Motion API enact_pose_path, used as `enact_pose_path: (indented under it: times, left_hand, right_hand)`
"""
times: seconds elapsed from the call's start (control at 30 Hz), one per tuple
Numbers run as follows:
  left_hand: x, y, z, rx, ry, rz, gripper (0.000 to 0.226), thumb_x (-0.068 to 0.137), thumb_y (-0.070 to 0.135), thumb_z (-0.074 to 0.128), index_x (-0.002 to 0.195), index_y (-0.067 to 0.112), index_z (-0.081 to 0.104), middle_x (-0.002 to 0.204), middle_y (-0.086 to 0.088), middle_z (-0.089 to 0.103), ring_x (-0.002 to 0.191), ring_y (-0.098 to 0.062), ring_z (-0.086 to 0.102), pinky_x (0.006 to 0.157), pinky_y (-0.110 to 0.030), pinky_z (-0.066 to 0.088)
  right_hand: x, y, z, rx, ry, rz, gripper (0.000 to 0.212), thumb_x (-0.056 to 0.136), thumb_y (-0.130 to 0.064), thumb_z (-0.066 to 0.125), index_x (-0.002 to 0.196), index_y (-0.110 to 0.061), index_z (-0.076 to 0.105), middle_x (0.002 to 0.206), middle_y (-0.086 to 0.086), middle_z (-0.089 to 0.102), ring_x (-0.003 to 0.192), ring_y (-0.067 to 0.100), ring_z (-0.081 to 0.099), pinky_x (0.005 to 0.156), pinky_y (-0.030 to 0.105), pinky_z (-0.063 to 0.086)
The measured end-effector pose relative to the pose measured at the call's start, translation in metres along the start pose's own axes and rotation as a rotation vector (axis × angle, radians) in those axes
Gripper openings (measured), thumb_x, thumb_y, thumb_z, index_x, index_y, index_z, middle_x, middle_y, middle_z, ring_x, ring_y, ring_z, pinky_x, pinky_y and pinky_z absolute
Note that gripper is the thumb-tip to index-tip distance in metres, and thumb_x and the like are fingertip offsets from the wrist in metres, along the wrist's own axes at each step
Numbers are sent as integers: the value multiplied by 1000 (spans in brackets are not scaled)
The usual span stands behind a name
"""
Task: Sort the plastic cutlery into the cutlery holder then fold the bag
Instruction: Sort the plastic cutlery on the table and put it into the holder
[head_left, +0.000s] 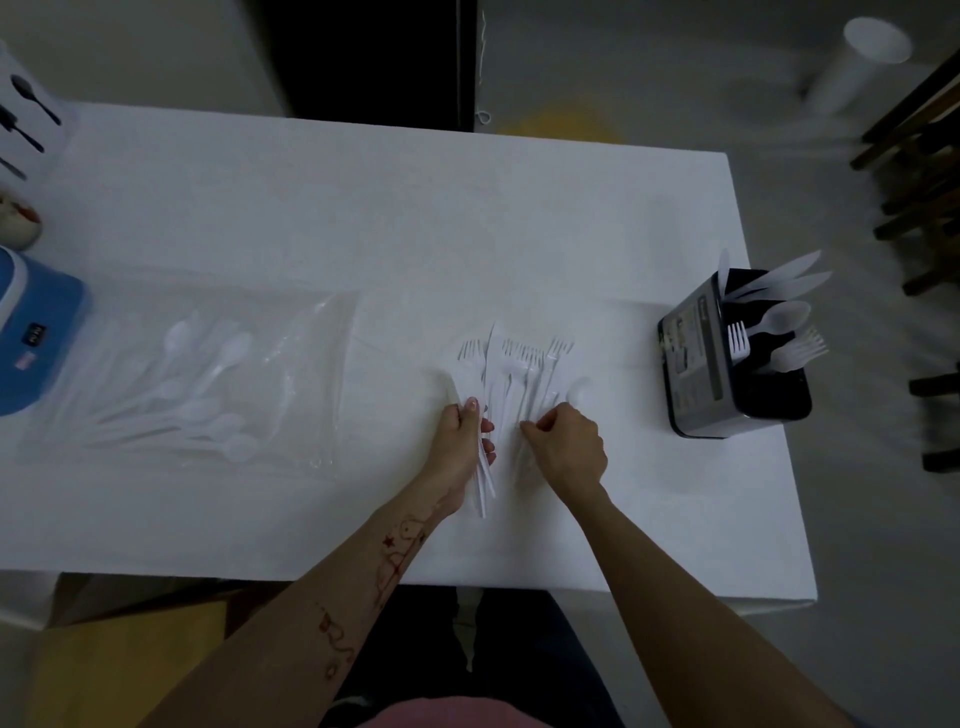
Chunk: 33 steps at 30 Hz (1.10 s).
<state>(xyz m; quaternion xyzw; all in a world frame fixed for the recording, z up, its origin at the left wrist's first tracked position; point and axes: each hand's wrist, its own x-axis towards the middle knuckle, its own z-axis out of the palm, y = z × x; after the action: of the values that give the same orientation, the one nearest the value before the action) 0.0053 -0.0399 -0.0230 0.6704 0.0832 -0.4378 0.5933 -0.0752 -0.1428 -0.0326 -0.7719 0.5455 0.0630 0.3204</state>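
Note:
A fan of white plastic forks and knives (514, 369) lies on the white table, tines pointing away from me. My left hand (462, 441) is closed around a bundle of their handles at the fan's left side. My right hand (569, 441) pinches the handles at the right side. A black and grey cutlery holder (696, 358) stands near the table's right edge with several knives, spoons and forks sticking out of it. A clear plastic bag (208, 384) with several white spoons lies flat at the left.
A blue box (31, 332) sits at the table's left edge, with a small bowl (18, 221) behind it. A white sheet with black cutlery (28, 109) lies at the far left corner. Dark wooden furniture (919, 197) stands right of the table.

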Motion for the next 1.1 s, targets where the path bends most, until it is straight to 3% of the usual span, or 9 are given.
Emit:
enact_pose_path:
  times: [0.17,0.3,0.47,0.57,0.67,0.77,0.93,1.03,1.1]
  left_hand:
    - [1,2,0,62,-41,-23,25,102,26,36,116,8,45,101,-4,57,77,-16,54,74,-30,49]
    - [1,3,0,32,-63,-52,25,102,20,38,123,8,45,103,-1,59,84,-15,58,80,-27,51]
    - [0,7,2,-62,-79,-92,37,101,35,41,128,10,44,111,-3,61,92,-18,61,79,-31,49]
    - [0,8,3,-153,-115,-129,48,97,49,42,124,11,50,115,-8,64,94,-23,66,76,-35,52]
    - [-2,8,4,-159,-91,-120,35,100,35,43,120,7,49,112,-9,61,92,-22,64,72,-33,53]
    - [1,6,3,-129,-50,-93,27,102,23,39,119,3,47,113,-11,57,93,-21,62,73,-30,52]
    - [3,4,-1,-99,-3,-55,20,103,20,38,116,5,42,96,-4,54,78,-15,55,73,-25,51]
    - [4,0,-2,-90,9,-52,19,103,20,37,115,5,42,93,-3,53,74,-13,51,70,-23,50]
    - [3,-1,-2,-107,1,-62,20,102,20,40,115,5,42,92,-3,52,73,-14,50,70,-24,49]
  right_hand:
    - [-4,5,-8,68,3,-11,17,90,-31,64,90,-16,55,79,0,60,63,11,54,64,25,43]
    - [-8,12,-11,283,-13,-165,14,93,-23,61,91,-15,51,79,3,65,67,19,65,63,37,59]
    - [-26,12,-16,410,-159,-425,13,95,-22,62,94,-12,54,81,-3,69,70,5,67,54,15,50]
    - [-31,12,-12,365,-196,-502,15,92,-23,65,91,-11,57,81,-2,69,70,6,66,59,15,51]
    - [-33,9,-11,348,-200,-531,17,91,-27,67,89,-12,58,79,-2,69,68,8,65,61,19,54]
    - [-31,7,-14,430,-241,-451,20,90,-32,68,88,-13,61,77,-2,70,65,11,68,56,25,57]
    - [-6,14,-7,227,93,-155,23,92,-36,64,91,-13,58,84,1,69,70,15,64,69,31,55]
    - [-1,13,-2,89,43,-49,34,89,-47,64,95,-15,56,87,2,65,76,19,63,68,33,52]
    - [-1,10,1,49,30,-20,33,88,-44,66,97,-14,56,89,2,64,78,20,62,68,31,49]
